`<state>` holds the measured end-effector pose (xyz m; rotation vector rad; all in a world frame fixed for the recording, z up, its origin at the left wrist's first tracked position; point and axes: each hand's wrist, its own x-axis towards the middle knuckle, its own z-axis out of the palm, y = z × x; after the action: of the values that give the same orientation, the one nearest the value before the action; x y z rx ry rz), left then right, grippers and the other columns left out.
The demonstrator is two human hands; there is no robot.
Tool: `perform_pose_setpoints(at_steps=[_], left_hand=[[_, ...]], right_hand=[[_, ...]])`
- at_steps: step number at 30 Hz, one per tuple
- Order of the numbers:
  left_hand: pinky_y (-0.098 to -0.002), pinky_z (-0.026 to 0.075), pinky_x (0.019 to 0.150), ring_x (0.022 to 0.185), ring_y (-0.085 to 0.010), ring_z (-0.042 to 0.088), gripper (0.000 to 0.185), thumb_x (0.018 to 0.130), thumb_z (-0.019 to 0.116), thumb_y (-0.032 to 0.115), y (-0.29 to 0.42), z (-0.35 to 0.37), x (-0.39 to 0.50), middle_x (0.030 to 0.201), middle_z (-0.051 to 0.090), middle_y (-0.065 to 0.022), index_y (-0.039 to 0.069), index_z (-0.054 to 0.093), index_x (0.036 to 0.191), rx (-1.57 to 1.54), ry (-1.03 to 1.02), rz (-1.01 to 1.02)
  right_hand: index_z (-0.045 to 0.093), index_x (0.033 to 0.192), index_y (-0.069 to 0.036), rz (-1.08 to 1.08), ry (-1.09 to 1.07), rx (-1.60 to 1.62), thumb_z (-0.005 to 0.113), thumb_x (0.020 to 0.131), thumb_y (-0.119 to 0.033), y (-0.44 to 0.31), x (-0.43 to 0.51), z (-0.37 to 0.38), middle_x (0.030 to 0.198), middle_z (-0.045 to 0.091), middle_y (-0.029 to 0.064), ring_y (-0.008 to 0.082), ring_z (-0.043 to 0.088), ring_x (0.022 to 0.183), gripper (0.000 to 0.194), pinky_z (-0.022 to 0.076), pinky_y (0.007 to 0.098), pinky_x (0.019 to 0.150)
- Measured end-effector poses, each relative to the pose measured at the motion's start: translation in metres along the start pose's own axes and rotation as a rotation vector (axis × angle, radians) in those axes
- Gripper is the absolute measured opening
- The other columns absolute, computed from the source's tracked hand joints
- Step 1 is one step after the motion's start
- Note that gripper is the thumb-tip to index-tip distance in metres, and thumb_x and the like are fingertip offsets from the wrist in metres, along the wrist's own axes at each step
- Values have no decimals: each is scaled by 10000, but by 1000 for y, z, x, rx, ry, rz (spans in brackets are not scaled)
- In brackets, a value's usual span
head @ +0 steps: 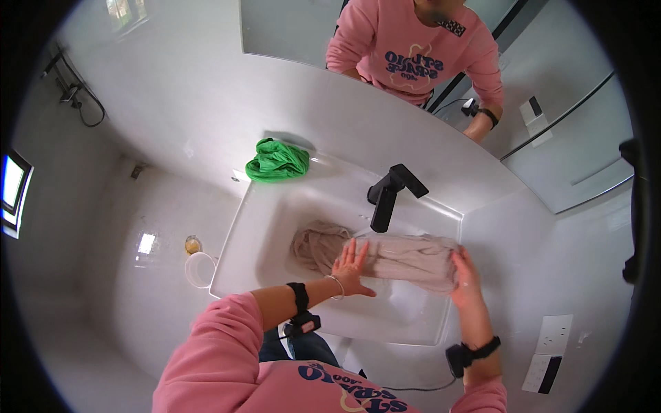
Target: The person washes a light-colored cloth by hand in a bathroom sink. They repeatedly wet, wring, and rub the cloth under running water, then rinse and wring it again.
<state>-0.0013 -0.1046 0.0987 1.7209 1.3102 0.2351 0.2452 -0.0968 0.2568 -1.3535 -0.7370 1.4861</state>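
Observation:
A wet, pale pink cloth [408, 260] stretches across the white washbasin [320, 322], its left part bunched in the bowl and its right part spread flat toward the right rim. My left hand [352, 271] rests on the cloth near its middle, with the fingers apart and the thumb stuck out to the side. At the right end, my right hand [466, 276] has its fingers around the cloth's edge; its thumb is hard to make out. Just beyond the cloth stands a black faucet [384, 204], its spout over the bowl.
A bundled green cloth [278, 161] lies on the basin's back left corner. On the left, a white bucket [200, 270] is beside the basin near a floor drain [192, 244]. A mirror [294, 31] hangs behind the faucet. Wall sockets [554, 334] are at the right.

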Motion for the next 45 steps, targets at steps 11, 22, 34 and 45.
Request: perform_pose_setpoints(at_steps=[11,22,34,45], left_hand=[[-527,285,966,1287,-247,340,813,654,714,337,30,49,37,1357,420,-54,237,349,1373,-155,265,173],[-351,501,795,891,-230,624,463,740,694,258,-87,-5,51,1006,640,-129,-12,582,1099,-1055,-22,-263],[-402,500,774,1010,-251,582,291,773,658,175,-117,-7,77,1122,575,-124,96,572,1040,731,118,-213],[-374,373,993,1099,-273,496,488,662,746,239,-64,8,54,1145,564,-102,95,588,1101,-119,258,169]], right_hand=[[350,1336,-21,-491,-56,81,434,941,-138,-132,-125,75,1283,461,100,215,459,1175,420,380,353,984],[498,1152,-45,-164,172,-472,550,883,-133,57,25,-20,1010,556,36,111,515,932,288,429,261,799],[355,1341,-80,-110,-96,-1608,688,729,-282,217,87,-30,1437,203,245,454,244,1292,725,277,489,1042],[433,1308,-141,738,113,164,590,833,-484,206,93,23,1345,413,132,285,354,1270,607,318,598,953]])
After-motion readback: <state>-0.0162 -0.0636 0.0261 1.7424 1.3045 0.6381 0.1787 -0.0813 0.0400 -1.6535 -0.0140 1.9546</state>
